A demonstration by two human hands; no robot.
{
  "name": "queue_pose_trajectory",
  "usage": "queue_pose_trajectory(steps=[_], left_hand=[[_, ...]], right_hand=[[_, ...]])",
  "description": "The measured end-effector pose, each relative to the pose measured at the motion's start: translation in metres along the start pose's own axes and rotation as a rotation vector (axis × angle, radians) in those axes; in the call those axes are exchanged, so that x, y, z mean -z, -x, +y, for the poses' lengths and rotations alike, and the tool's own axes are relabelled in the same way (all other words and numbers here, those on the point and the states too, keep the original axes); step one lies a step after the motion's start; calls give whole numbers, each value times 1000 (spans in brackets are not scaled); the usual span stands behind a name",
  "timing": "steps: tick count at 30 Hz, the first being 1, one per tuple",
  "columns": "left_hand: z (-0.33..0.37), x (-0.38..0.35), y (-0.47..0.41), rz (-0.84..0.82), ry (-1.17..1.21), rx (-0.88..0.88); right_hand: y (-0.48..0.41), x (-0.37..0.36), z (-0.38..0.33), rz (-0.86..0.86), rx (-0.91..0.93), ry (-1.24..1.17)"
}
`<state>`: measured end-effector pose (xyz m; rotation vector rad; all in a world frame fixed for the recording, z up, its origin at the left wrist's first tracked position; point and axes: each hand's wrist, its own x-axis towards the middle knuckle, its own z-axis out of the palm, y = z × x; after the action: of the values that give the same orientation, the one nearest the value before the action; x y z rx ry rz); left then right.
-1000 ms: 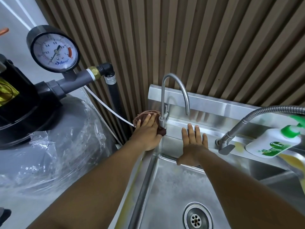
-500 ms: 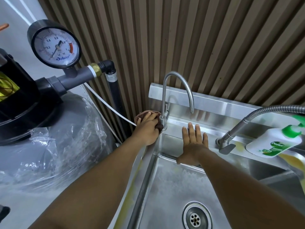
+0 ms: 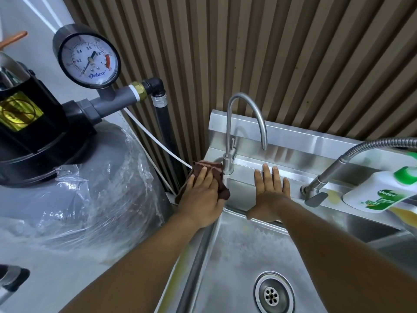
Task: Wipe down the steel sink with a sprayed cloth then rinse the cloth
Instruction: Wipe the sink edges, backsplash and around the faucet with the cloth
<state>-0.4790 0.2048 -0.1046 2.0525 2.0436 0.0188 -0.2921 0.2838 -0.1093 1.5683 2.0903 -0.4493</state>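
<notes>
A brown cloth (image 3: 206,168) lies on the back left corner of the steel sink (image 3: 293,141), just left of the base of the gooseneck tap (image 3: 230,132). My left hand (image 3: 203,195) presses flat on the cloth with straight fingers. My right hand (image 3: 269,195) rests flat on the sink's back ledge to the right of the tap, fingers straight and holding nothing. Below both hands lies the basin with its round drain (image 3: 272,295).
A white and green Dettol bottle (image 3: 381,195) lies on the ledge at the right, beside a flexible hose tap (image 3: 338,163). Left of the sink stands a plastic-wrapped grey tank (image 3: 74,195) with a pressure gauge (image 3: 89,57). A slatted wall runs behind.
My left hand has slid the cloth a little toward me along the sink's left corner, and more of the cloth shows. My right hand has stayed in place.
</notes>
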Motion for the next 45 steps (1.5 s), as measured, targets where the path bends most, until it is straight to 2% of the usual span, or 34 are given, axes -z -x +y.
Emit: queue_pose_trajectory(steps=[5,13,19,27,36,45], left_hand=[[6,-12,27,7,-71,24],[25,-18,-7,1,-167,115],[21,-34,33,82,-177,59],[23,-16,-18,2,-141,140],[19,-41,62,86,-152,109],[21,-15,-5,-22,-152,172]], right_hand=[[2,0,0,3,4,-4],[3,1,-1,0,0,2],[2,1,0,15,13,-1],[2,2,3,-12,25,-8],[4,4,5,-20,57,11],[6,6,7,-16,85,24]])
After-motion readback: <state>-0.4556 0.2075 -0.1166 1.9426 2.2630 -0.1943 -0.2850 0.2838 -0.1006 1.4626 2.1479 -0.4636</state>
